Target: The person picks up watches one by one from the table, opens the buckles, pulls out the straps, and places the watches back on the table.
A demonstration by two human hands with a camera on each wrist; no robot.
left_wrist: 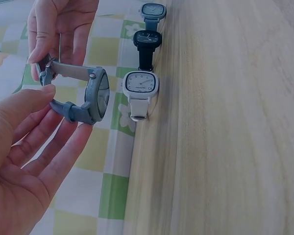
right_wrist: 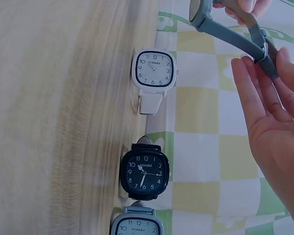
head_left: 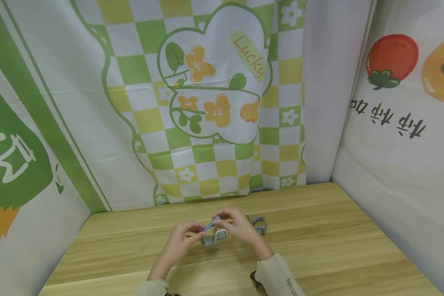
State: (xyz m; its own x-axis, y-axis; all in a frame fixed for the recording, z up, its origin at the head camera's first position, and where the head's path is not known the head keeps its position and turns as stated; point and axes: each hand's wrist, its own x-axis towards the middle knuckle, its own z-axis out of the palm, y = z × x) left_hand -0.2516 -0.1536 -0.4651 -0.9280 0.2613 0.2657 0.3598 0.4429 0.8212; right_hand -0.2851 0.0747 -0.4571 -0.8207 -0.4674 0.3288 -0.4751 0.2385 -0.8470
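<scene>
Between my two hands is a blue-grey wristwatch (head_left: 208, 241), its strap bent into a loop with the end at the metal buckle (right_wrist: 265, 51). My left hand (head_left: 181, 239) pinches the strap, thumb on top and the other fingers below, as the left wrist view shows. At the buckle end, my right hand (head_left: 240, 228) holds the strap between thumb and fingers. Just beyond the held watch, a white wristwatch (left_wrist: 140, 83) rests on the table. A black wristwatch (right_wrist: 144, 171) and another grey-blue wristwatch (head_left: 260, 227) follow it in a row, partly behind my right hand in the head view.
The wooden table (head_left: 318, 246) extends to both sides of my hands. A green and yellow checkered cloth (head_left: 207, 164) hangs behind its far edge. Printed white sheets flank the table, with a tomato picture (head_left: 392, 59) on the right one.
</scene>
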